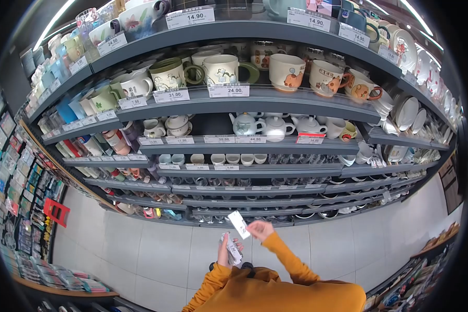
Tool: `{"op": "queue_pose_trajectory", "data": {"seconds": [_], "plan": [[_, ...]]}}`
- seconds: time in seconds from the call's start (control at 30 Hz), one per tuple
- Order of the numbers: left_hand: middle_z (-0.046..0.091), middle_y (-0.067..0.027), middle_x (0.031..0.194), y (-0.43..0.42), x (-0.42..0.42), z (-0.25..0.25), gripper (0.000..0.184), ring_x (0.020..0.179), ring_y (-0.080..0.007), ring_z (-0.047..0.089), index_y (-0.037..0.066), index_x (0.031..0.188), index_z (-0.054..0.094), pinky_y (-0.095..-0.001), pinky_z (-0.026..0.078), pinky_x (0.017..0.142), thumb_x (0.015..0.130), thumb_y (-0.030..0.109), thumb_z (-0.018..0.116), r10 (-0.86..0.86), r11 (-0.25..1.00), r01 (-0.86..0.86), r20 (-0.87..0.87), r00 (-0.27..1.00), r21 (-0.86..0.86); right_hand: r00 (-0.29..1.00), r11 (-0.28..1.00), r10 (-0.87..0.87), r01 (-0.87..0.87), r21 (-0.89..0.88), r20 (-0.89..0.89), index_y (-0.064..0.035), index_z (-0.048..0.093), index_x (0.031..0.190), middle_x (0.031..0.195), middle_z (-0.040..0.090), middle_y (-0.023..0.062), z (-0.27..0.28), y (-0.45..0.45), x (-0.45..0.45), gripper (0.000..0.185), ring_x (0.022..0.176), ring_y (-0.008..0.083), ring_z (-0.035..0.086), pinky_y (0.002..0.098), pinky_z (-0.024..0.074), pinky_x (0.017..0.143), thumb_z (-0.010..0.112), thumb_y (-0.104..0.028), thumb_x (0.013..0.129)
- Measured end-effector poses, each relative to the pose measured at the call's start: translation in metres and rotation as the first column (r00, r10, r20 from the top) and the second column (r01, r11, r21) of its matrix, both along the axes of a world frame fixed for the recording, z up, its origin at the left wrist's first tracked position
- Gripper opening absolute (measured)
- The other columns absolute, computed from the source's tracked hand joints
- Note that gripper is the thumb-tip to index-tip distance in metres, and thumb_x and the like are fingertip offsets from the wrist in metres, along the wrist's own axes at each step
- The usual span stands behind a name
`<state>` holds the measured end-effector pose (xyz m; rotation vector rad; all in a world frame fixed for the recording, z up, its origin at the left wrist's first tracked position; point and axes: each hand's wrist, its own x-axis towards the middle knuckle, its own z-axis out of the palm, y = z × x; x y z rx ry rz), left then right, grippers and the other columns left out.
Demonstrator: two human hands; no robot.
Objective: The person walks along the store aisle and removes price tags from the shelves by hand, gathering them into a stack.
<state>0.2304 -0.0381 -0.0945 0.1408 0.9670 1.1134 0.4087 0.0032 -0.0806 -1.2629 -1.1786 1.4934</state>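
My left hand (pixel 224 252) is closed around a stack of price tags (pixel 234 249), held low in front of my body. Between the fingers of my right hand (pixel 260 230) is a single white price tag (pixel 238 224), raised a little above the stack and apart from it. Dark print shows on this tag, too small to read. Both hands are over the tiled floor, in front of the lower shelves. Mustard-coloured sleeves cover both my arms.
Curved in the view, a grey shelf unit (pixel 244 105) carries mugs (pixel 287 72), teapots (pixel 276 128), cups and plates (pixel 406 112), with price labels (pixel 229 90) along its edges. A red step stool (pixel 56 212) stands at the left. Racks of packaged goods (pixel 16 182) line that side.
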Motion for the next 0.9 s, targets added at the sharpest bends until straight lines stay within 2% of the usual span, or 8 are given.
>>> {"op": "queue_pose_trajectory", "data": {"seconds": [0.13,0.23,0.33,0.47,0.57,0.7,0.77,0.9], "plan": [[0.06,-0.0087,0.103,0.002,-0.001,-0.006,0.037,0.081,-0.0201,0.064,0.003,0.115,0.052,-0.0335,0.056,0.066,0.094,0.033,0.053,-0.123,0.986,0.135,-0.121,0.985,0.097,0.996,0.972,0.062,-0.075,-0.224,-0.063,-0.0042,0.065,0.091,0.075,0.064,-0.0008,-0.014,-0.039,-0.014,0.019,0.064,0.0042,0.055,0.0203,0.044,0.057,0.07,-0.022,0.084],[0.061,-0.0101,0.105,0.002,0.003,-0.021,0.029,0.088,-0.0212,0.064,0.004,0.117,0.049,-0.0354,0.056,0.068,0.094,0.021,0.051,-0.164,0.978,0.178,-0.131,0.978,0.105,0.988,0.989,0.146,-0.146,-0.004,0.046,-0.0031,0.065,0.09,0.075,0.064,0.0,-0.029,-0.044,-0.015,0.021,0.064,0.005,0.056,0.0215,0.0458,0.058,0.069,-0.024,0.085],[0.061,-0.0113,0.107,-0.001,0.006,-0.027,0.031,0.083,-0.0215,0.064,0.007,0.122,0.045,-0.0347,0.056,0.067,0.092,0.013,0.049,-0.117,0.987,0.124,-0.072,0.99,0.106,0.932,0.959,0.251,-0.277,0.066,0.262,-0.0037,0.065,0.089,0.074,0.065,0.0026,-0.03,-0.035,-0.007,0.023,0.066,0.0083,0.059,0.0245,0.0486,0.061,0.069,-0.026,0.085],[0.058,-0.0145,0.109,-0.006,0.005,-0.031,0.042,0.084,-0.0237,0.062,0.013,0.131,0.038,-0.0373,0.056,0.07,0.09,0.006,0.047,-0.06,0.996,0.062,-0.042,0.997,0.058,0.718,0.92,0.246,-0.384,0.076,0.651,-0.0086,0.066,0.092,0.076,0.066,0.0026,-0.018,-0.024,-0.001,0.022,0.067,0.0127,0.062,0.0281,0.051,0.063,0.068,-0.029,0.084],[0.056,-0.0166,0.109,-0.011,0.002,-0.027,0.048,0.084,-0.0253,0.06,0.016,0.134,0.036,-0.0397,0.056,0.071,0.089,0.003,0.047,0.035,0.998,-0.035,0.01,0.999,0.049,0.812,0.929,0.201,-0.335,0.156,0.547,-0.0083,0.066,0.093,0.078,0.066,0.0024,-0.009,0.0,0.008,0.021,0.07,0.0118,0.062,0.0273,0.051,0.065,0.067,-0.027,0.085],[0.055,-0.0163,0.108,-0.018,-0.005,-0.017,0.047,0.08,-0.0244,0.059,0.015,0.13,0.038,-0.04,0.056,0.07,0.086,0.002,0.048,0.07,0.995,-0.071,0.029,0.997,0.07,0.904,0.904,0.02,-0.199,0.38,0.427,-0.0055,0.065,0.095,0.084,0.066,0.0054,0.097,0.055,0.023,0.016,0.075,0.0115,0.062,0.0262,0.051,0.068,0.066,-0.017,0.084],[0.055,-0.0158,0.106,-0.019,-0.008,-0.018,0.045,0.077,-0.0234,0.058,0.013,0.128,0.039,-0.0386,0.055,0.068,0.085,0.003,0.049,0.063,0.995,-0.066,0.042,0.997,0.077,0.903,0.732,-0.208,-0.112,0.672,0.377,-0.0033,0.063,0.096,0.096,0.066,0.0085,0.146,0.086,0.027,0.017,0.073,0.0146,0.063,0.0279,0.0524,0.067,0.067,-0.014,0.083],[0.056,-0.0139,0.1,-0.018,-0.011,-0.013,0.04,0.071,-0.0218,0.058,0.01,0.123,0.043,-0.0348,0.052,0.06,0.085,0.007,0.052,0.043,0.994,-0.05,0.074,0.996,0.101,0.864,0.51,-0.441,0.018,0.86,0.244,-0.0041,0.061,0.108,0.112,0.061,0.0095,0.242,0.131,0.024,0.026,0.075,0.0152,0.063,0.0255,0.0519,0.064,0.066,-0.01,0.083]]}}
